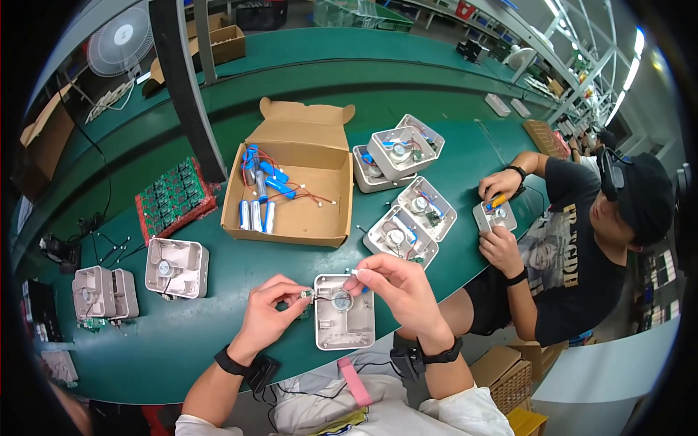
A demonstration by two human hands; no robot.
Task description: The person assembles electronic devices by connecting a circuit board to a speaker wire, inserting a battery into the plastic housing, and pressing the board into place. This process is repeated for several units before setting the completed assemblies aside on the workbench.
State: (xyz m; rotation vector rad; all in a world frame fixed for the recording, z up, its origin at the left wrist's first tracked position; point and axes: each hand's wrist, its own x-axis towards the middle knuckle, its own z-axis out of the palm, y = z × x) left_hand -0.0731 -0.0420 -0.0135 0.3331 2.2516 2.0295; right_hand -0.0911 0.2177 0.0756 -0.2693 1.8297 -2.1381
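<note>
A light grey plastic housing [346, 334] lies open side up on the green table in front of me, with a round speaker [341, 301] inside. My left hand [270, 314] is at its left edge, thumb and fingers pinching a small green circuit board [308, 296]. A dark wire runs from the board toward the speaker. Over the housing's upper right corner, my right hand [398, 292] is closed in a pinch. A small white piece [355, 272] shows at its fingertips, its kind unclear. Something blue [365, 289] is partly hidden beneath that hand.
Beyond the housing stands a cardboard box [291, 231] of blue and silver wired batteries [267, 178]. Filled housings [398, 154] are stacked at right; others [176, 269] stand left, near a stack of green circuit boards [174, 195]. A co-worker [582, 247] handles another housing at right.
</note>
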